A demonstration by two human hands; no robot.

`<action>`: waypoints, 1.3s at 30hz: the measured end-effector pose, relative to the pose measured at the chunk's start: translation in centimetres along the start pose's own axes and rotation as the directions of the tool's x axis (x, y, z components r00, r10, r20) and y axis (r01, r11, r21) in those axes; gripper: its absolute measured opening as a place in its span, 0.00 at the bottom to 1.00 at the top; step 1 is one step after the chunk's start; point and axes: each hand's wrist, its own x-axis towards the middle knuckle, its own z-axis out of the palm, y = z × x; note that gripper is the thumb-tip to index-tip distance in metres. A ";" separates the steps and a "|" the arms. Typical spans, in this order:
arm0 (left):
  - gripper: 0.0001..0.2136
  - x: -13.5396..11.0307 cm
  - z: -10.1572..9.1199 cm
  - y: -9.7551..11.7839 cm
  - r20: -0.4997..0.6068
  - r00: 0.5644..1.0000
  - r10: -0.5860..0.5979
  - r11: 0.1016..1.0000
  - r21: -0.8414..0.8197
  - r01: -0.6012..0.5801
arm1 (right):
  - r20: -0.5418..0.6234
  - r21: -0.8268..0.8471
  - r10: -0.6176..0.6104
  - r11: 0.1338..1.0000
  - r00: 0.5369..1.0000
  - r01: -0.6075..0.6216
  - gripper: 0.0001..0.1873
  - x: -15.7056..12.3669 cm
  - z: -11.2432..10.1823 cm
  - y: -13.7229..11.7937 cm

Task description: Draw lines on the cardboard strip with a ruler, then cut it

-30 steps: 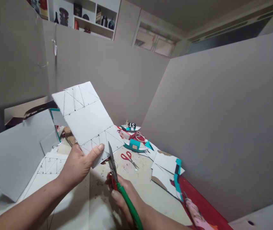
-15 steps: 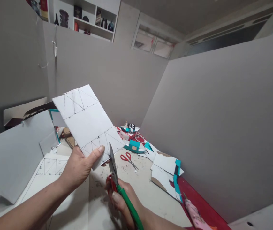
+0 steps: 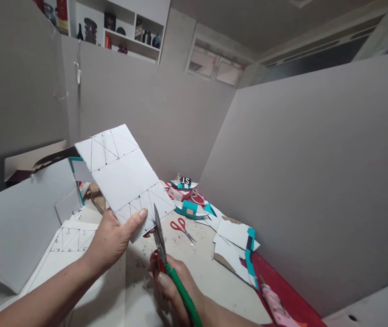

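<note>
My left hand [image 3: 119, 231] grips a white cardboard sheet [image 3: 125, 170] by its lower edge, thumb on the front. Pencilled lines and triangles run across the sheet's top and bottom bands. In my right hand [image 3: 176, 281] is a large pair of scissors [image 3: 160, 243] with a green handle and some red on the other grip. Its blades point up at the lower right edge of the sheet, one in front of it. How far the blades are apart, and whether they bite into the card, I cannot make out.
Small red scissors [image 3: 182, 228] lie on the table beyond my hands. Behind them are small paper boats [image 3: 190, 209]. White cardboard pieces [image 3: 234, 240] with teal tape and a pink glue gun [image 3: 275, 302] lie right. A drawn sheet [image 3: 73, 238] and large white board [image 3: 27, 222] are left.
The view has shifted slightly. Both hands keep their grip, and the sheet and large scissors stay in nearly the same position relative to each other.
</note>
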 end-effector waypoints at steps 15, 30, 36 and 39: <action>0.21 0.1 -0.1 -0.2 0.027 1.000 0.001 1.000 -0.004 0.000 | 0.017 0.047 -0.045 0.998 0.999 0.044 0.24 0.3 -0.1 -1.2; 0.22 0.0 -0.1 -0.2 0.016 1.000 -0.009 0.999 -0.040 0.009 | -0.010 0.014 0.002 1.000 1.000 -0.002 0.30 0.3 0.3 1.1; 0.20 0.1 -0.2 -0.3 0.010 1.000 0.016 1.000 0.000 -0.016 | -0.009 0.005 0.004 1.000 1.000 -0.004 0.30 0.3 0.2 0.7; 0.18 0.1 -0.2 -0.2 0.013 1.000 0.007 1.000 -0.015 -0.006 | -0.013 0.003 0.000 1.000 1.000 0.000 0.30 0.4 0.2 0.6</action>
